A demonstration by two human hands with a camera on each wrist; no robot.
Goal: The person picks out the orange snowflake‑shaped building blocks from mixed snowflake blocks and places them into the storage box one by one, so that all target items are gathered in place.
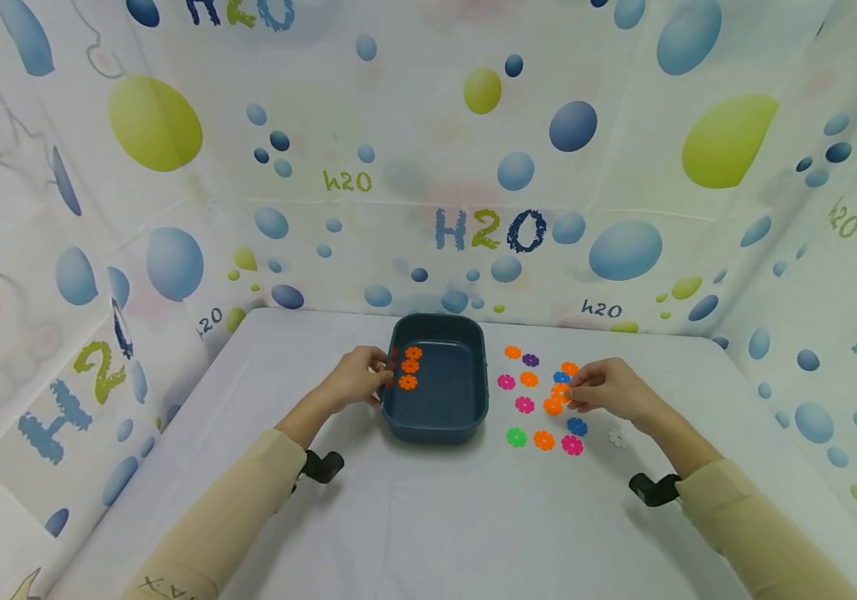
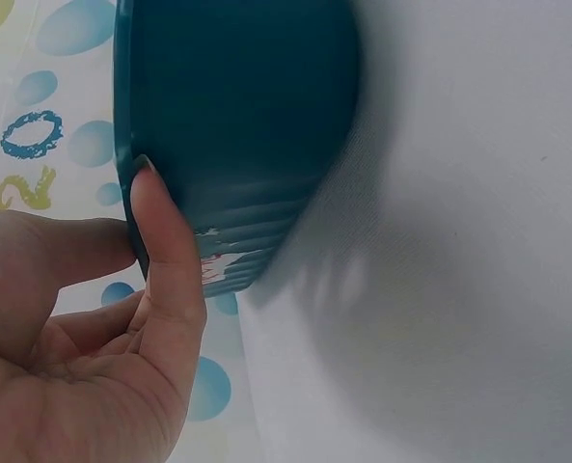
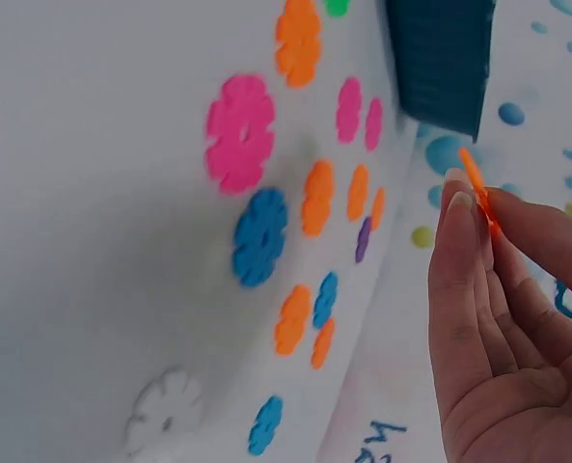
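My left hand [image 1: 357,379] pinches the left rim of a dark blue plastic tub [image 1: 439,432]. In the left wrist view, a finger lies along the tub's ribbed outer wall. Inside the tub, several orange flower-shaped discs [image 1: 411,366] lie near its left wall. My right hand [image 1: 616,387] is over the right side of the spread of discs. Between thumb and fingertips it holds an orange flower-shaped disc [image 3: 477,185], seen nearly edge-on in the right wrist view and clear of the table there.
Right of the tub, loose discs lie spread on the white cloth: orange [image 1: 544,440], pink [image 1: 572,445], green [image 1: 516,437], blue [image 1: 577,427] and purple [image 1: 530,360]. A clear disc [image 1: 618,437] lies beneath the right wrist. Behind the table hangs a patterned curtain [image 1: 413,117].
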